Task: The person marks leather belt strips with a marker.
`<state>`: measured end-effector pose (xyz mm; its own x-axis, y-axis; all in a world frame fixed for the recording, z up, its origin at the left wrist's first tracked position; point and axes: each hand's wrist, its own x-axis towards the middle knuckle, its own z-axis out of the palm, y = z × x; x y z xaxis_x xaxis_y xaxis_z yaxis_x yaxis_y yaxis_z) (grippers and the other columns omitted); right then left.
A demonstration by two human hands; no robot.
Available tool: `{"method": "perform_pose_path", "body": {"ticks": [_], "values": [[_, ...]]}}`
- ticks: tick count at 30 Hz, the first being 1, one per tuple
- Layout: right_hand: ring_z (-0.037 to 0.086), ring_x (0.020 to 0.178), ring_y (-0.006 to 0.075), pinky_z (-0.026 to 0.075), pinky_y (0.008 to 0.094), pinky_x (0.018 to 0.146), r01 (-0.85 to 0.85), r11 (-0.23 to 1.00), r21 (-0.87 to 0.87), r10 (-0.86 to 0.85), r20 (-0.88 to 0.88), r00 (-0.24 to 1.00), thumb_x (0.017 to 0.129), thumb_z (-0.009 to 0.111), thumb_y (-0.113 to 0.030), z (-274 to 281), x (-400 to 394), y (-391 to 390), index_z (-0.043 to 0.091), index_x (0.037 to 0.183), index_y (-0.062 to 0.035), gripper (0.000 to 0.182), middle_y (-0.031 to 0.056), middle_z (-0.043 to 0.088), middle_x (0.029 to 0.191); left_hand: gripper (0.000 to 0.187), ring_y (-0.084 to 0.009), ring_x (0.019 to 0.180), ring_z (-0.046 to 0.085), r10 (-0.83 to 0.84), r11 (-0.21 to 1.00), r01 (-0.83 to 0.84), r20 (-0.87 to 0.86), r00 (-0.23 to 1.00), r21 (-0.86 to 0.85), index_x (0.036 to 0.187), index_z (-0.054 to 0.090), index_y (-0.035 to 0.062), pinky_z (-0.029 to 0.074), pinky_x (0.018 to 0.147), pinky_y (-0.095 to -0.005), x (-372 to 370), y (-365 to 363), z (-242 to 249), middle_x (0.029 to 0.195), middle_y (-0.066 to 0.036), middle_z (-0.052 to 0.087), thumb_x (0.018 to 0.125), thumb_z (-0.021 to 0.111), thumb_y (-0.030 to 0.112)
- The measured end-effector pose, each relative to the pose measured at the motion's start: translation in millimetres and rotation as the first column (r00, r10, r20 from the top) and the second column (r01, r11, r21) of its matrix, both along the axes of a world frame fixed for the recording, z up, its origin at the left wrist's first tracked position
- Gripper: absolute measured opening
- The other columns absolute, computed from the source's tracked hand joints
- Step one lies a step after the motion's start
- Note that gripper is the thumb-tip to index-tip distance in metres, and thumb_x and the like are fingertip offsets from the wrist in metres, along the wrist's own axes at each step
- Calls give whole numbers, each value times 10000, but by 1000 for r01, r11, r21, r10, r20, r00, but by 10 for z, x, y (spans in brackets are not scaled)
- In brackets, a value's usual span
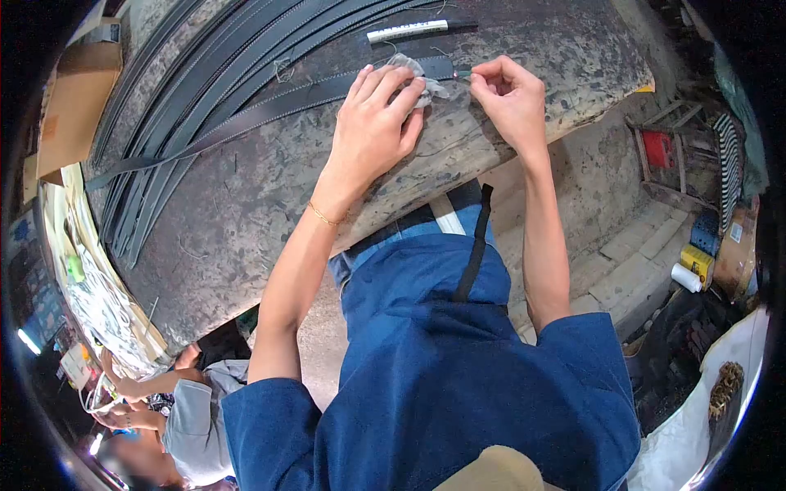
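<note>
On a worn table point(221, 221), a dark strap point(303, 100) with pale stitching along its edges runs up to the right. My left hand point(380, 119) rests over the strap near its end, its fingers bent onto a crumpled piece of clear plastic point(432, 88). Just past the strap's end, my right hand point(512, 94) pinches a small, thin greenish item point(463, 74), too small to make out. The item's tip is at the strap's end. Above my left hand lies a white and black marker point(408, 31).
Several more stitched straps point(176, 98) curve across the table's left side. A cardboard box point(78, 98) stands at the far left. Another person point(184, 417) works at lower left. Right of the table are a wooden stool point(673, 155) and a white roll point(686, 277).
</note>
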<state>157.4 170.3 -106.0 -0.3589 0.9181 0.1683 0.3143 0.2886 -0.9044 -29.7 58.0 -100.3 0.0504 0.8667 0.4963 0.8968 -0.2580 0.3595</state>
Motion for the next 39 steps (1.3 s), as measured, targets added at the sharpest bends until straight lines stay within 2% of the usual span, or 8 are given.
{"method": "perform_pose_path", "body": {"ticks": [17, 22, 28, 31, 39], "values": [[561, 638, 38, 470, 230, 600, -21, 1000, -19, 22, 31, 999, 817, 726, -86, -16, 12, 23, 721, 887, 1, 113, -2, 652, 674, 276, -316, 1098, 620, -3, 999, 2, 23, 1000, 36, 1085, 696, 42, 478, 1032, -478, 8, 2, -19, 1140, -109, 654, 814, 703, 96], [559, 639, 40, 471, 233, 600, -5, 1000, -23, 4, -25, 1000, 818, 727, -92, -24, 10, 21, 717, 889, 3, 119, -2, 651, 678, 279, -316, 1101, 621, 0, 1000, 0, -2, 1000, 27, 1100, 699, 47, 454, 1060, -504, 5, -10, -18, 1152, -111, 655, 839, 704, 143], [560, 643, 40, 472, 233, 602, -30, 1000, 1, 30, 36, 999, 826, 724, -94, 6, 8, 11, 710, 881, 5, 114, -1, 650, 679, 290, -316, 1110, 620, -2, 1000, 2, 21, 1000, 4, 1112, 702, 56, 430, 1085, -518, 12, -31, 31, 1160, -113, 654, 870, 700, 216], [565, 639, 43, 474, 237, 599, -12, 1000, -11, 12, -25, 1000, 829, 724, -103, -32, 6, 20, 710, 884, 4, 120, 1, 654, 680, 289, -315, 1116, 619, 3, 1000, -3, 24, 1000, 0, 1114, 701, 55, 430, 1084, -519, 11, -28, 26, 1162, -115, 654, 872, 698, 213], [572, 627, 51, 478, 239, 599, -19, 1000, 20, 18, 42, 999, 821, 733, -102, -22, 9, 23, 717, 891, 0, 125, 7, 660, 681, 269, -318, 1115, 619, 6, 1000, -6, 21, 1000, 16, 1108, 699, 49, 435, 1080, -513, 19, -25, 11, 1158, -116, 653, 881, 683, 192]]}}
